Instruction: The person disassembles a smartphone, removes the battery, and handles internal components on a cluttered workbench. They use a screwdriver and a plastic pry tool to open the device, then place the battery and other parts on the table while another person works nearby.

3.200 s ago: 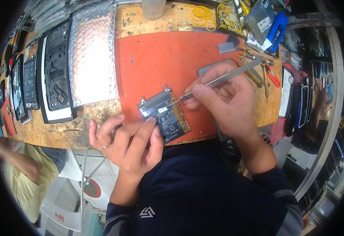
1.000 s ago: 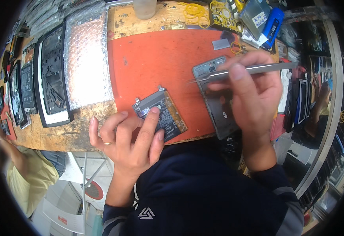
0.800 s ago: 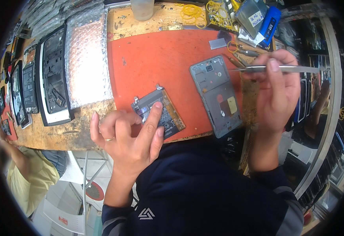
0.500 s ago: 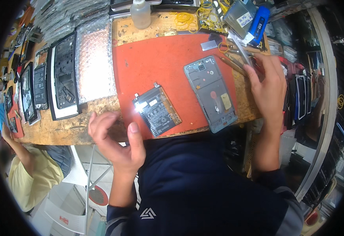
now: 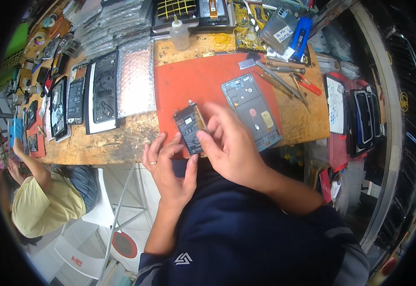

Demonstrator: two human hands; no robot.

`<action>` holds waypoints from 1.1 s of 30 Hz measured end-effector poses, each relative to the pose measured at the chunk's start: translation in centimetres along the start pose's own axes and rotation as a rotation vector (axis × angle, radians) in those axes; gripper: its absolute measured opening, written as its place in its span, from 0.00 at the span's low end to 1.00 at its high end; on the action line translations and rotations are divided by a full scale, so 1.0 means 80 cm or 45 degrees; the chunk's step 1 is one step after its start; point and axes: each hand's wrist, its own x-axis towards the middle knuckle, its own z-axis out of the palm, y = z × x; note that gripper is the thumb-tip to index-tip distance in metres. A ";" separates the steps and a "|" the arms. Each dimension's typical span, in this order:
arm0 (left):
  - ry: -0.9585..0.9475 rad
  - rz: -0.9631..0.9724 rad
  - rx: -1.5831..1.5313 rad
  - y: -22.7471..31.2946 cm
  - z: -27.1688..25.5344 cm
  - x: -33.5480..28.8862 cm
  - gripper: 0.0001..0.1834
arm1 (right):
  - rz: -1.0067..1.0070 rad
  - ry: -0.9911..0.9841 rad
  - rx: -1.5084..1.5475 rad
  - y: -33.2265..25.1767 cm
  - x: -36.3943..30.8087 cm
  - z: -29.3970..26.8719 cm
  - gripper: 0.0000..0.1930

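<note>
Since a moment ago, my right hand [image 5: 234, 148] has come back from the tools to the small phone board [image 5: 190, 127], and both hands now pinch it at the near edge of the red mat [image 5: 193, 83]. My left hand [image 5: 170, 167] grips its lower end, fingers curled. Beside it, the opened phone frame [image 5: 253, 110] lies flat, its parts inside. A small plastic bottle [image 5: 180, 34] stands upright on the wooden surface [image 5: 117, 138].
</note>
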 end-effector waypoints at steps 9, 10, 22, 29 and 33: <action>0.198 -0.708 -1.445 0.030 -0.036 0.018 0.18 | 0.245 -0.445 0.828 -0.034 -0.018 -0.033 0.07; 0.153 -0.671 -1.424 0.034 -0.040 0.021 0.16 | 0.244 -0.445 0.817 -0.037 -0.022 -0.035 0.07; 0.070 -0.549 -1.280 0.056 -0.054 0.026 0.12 | 0.142 -0.375 0.797 -0.037 -0.036 -0.041 0.06; 0.064 -0.625 -1.355 0.060 -0.051 0.029 0.12 | 0.223 -0.393 0.847 -0.042 -0.036 -0.048 0.06; 0.067 -0.640 -1.342 0.062 -0.051 0.028 0.11 | 0.215 -0.386 0.848 -0.040 -0.036 -0.047 0.06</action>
